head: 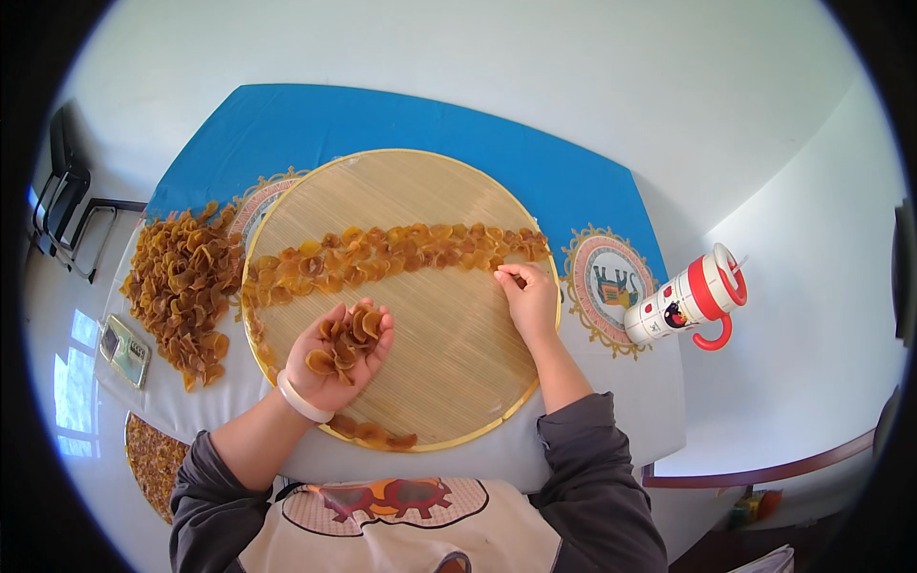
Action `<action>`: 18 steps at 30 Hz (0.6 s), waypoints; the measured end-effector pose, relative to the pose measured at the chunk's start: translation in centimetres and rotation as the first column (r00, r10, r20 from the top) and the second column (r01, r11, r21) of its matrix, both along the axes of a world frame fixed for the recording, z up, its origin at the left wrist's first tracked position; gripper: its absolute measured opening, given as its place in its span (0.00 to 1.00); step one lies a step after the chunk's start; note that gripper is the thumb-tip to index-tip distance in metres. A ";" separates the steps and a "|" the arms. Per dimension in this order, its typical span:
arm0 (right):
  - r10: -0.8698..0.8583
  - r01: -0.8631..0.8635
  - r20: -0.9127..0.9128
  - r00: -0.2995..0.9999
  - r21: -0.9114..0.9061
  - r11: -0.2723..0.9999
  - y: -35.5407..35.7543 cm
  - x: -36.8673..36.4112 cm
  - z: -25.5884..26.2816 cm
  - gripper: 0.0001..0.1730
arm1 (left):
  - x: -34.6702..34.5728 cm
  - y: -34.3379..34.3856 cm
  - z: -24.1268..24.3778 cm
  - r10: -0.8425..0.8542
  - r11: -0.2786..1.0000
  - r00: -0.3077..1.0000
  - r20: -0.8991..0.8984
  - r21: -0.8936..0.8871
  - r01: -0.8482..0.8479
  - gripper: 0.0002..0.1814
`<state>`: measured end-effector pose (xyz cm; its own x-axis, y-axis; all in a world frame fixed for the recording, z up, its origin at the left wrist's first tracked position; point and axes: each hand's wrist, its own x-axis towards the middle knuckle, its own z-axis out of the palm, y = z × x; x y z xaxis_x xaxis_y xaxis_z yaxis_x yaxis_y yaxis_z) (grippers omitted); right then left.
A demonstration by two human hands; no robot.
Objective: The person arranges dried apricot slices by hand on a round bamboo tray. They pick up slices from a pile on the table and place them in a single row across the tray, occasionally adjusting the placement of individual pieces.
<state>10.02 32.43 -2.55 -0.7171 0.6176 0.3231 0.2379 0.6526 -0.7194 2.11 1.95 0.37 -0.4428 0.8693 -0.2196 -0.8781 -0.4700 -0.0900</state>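
A round, slatted drying tray (430, 336) with a yellow rim lies before me on the table. Thin, curled amber-brown slices (387, 251) form an overlapping band across it, and more line its left and lower-left rim. My left hand (351, 347), wearing a pale bangle (302, 400), is cupped palm up over the tray's lower left and cradles a small heap of slices (347, 340). At the band's lower edge, towards the right, my right hand (529, 294) pinches thumb and forefinger together at a slice; the fingertips partly hide the contact.
A large pile of slices (183, 279) sits left of the tray, with a phone (125, 349) beside it. On the right, a white-and-red handled tumbler (677, 304) with a straw stands by a round patterned mat (598, 268). Another slice-covered round tray (150, 458) is lower left. A chair (64, 186) stands beyond.
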 end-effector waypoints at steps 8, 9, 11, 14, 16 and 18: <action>-0.038 0.038 0.009 0.999 -0.059 0.998 -0.5 -0.3 0.5 0.08 | 0.0 -0.1 -0.3 0.008 1.000 1.000 0.013 0.010 -0.009 0.18; -0.052 0.053 0.016 0.999 -0.067 0.996 -0.5 -0.2 0.7 0.08 | 0.0 -0.1 -0.3 0.006 1.000 1.000 0.007 0.020 -0.006 0.18; -0.047 0.047 0.002 0.999 -0.072 0.996 -0.5 -0.1 0.8 0.08 | -0.1 0.0 -0.2 0.002 0.999 1.000 -0.006 0.039 -0.002 0.18; -0.055 0.053 -0.020 0.998 -0.079 0.995 -0.5 0.0 0.9 0.08 | -0.1 -0.1 -0.4 -0.015 0.997 1.000 -0.008 0.081 0.016 0.18; -0.048 0.044 -0.049 0.998 -0.070 0.997 -1.0 0.1 1.6 0.09 | 0.0 0.0 -0.3 -0.021 0.997 1.000 -0.007 0.078 0.021 0.18; 0.006 -0.016 -0.114 0.993 -0.094 0.995 -2.3 0.5 3.2 0.09 | 0.0 0.2 -0.6 -0.040 0.994 0.998 0.039 0.102 0.036 0.19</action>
<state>10.54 30.10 0.69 -0.6861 0.6416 0.3430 0.1444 0.5821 -0.8002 2.08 2.12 -0.22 -0.4017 0.9040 -0.1466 -0.8896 -0.4232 -0.1716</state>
